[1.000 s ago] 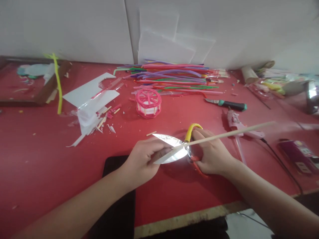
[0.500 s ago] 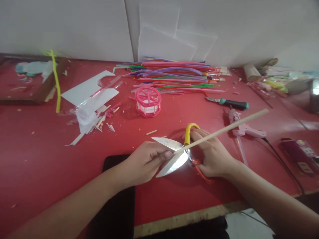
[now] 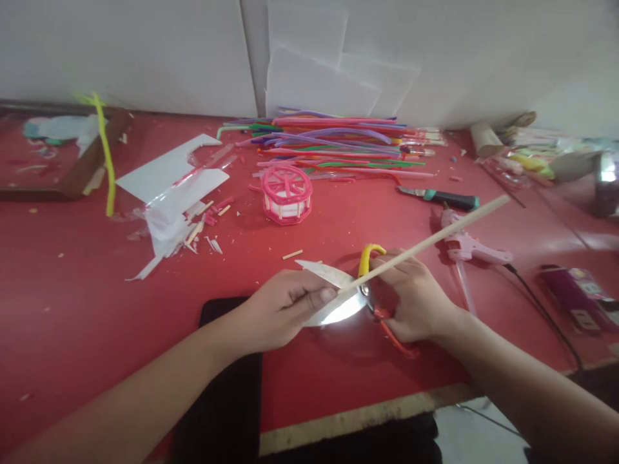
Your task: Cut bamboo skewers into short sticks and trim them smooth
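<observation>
My left hand [image 3: 285, 308] pinches the near end of a thin wooden stick [image 3: 435, 242], which slants up to the right. That end lies between the blades of a pair of scissors [image 3: 344, 308], close to the pivot. My right hand [image 3: 416, 298] is wrapped round the scissors' handles, one yellow and one red; some of its fingers are hidden behind the stick and handle. Beyond the hands a small pink octagonal frame [image 3: 287, 194] with short wooden posts and a white inside stands on the red table [image 3: 97, 322]. A short cut stick piece [image 3: 292, 255] lies near the blades.
Colourful pipe cleaners [image 3: 338, 145] lie at the back. A utility knife [image 3: 438, 198], pink glue gun [image 3: 471, 245] with its cord and a purple box [image 3: 575, 296] are on the right. White paper [image 3: 169, 174] and scraps lie left. A dark flat object [image 3: 225, 380] sits under my left forearm.
The scissor blades have closed somewhat, the lower blade swinging up toward the stick. My left hand has moved slightly right, and the stick's far end has come a little lower and left.
</observation>
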Demonstrator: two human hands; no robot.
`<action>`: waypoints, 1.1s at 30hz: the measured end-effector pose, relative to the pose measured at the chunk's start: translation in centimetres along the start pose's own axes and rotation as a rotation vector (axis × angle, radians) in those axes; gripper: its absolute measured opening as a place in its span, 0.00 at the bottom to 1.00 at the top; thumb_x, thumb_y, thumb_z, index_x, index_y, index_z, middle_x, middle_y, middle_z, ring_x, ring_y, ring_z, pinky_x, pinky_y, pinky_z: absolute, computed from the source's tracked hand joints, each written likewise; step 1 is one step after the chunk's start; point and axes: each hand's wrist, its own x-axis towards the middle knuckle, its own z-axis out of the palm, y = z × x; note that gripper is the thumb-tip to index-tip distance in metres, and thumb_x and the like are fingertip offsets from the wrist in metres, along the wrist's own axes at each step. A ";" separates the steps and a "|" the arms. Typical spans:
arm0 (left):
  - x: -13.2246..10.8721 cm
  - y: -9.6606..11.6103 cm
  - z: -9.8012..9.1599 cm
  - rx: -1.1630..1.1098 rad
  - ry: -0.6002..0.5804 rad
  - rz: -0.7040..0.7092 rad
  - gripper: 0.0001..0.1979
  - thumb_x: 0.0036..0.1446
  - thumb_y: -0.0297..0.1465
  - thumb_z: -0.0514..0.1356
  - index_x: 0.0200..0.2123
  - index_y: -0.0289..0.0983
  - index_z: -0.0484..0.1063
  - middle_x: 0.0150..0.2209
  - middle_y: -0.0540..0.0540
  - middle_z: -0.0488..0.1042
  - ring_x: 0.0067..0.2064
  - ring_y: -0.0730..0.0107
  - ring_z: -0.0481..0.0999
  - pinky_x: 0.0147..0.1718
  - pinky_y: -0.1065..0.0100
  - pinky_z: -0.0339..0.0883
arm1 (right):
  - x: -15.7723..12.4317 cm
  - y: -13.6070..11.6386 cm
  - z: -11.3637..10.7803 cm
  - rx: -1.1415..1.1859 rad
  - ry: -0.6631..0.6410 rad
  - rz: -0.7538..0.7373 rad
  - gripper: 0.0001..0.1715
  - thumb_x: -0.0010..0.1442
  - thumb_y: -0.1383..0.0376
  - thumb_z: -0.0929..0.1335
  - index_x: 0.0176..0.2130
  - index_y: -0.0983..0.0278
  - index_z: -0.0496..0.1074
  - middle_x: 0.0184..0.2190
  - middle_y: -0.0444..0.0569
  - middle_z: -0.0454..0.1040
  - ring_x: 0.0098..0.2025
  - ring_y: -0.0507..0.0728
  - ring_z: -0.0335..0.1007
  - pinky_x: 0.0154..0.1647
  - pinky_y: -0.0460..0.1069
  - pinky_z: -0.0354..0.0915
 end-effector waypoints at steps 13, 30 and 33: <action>-0.1 -0.5 0.4 0.320 0.329 0.280 0.14 0.52 0.15 0.51 0.31 0.36 0.70 0.26 0.53 0.74 0.27 0.77 0.73 0.26 0.77 0.63 | 0.6 -1.0 -0.4 -0.076 0.009 0.065 0.30 0.54 0.45 0.68 0.44 0.64 0.62 0.40 0.59 0.72 0.42 0.67 0.69 0.41 0.60 0.67; 0.0 -1.1 -0.3 -0.020 0.699 -0.086 0.09 0.64 0.36 0.57 0.40 0.38 0.75 0.33 0.48 0.78 0.25 0.76 0.68 0.26 0.73 0.66 | 0.7 2.2 -0.1 -0.063 0.015 0.341 0.27 0.53 0.50 0.71 0.46 0.63 0.68 0.47 0.56 0.74 0.48 0.66 0.72 0.45 0.58 0.67; 0.1 -1.3 -0.5 -0.113 0.755 -0.050 0.10 0.66 0.37 0.56 0.38 0.38 0.72 0.31 0.51 0.73 0.24 0.78 0.65 0.25 0.74 0.62 | 0.7 3.1 -0.1 -0.097 0.135 0.471 0.24 0.51 0.51 0.73 0.43 0.61 0.71 0.39 0.51 0.78 0.38 0.62 0.75 0.35 0.53 0.67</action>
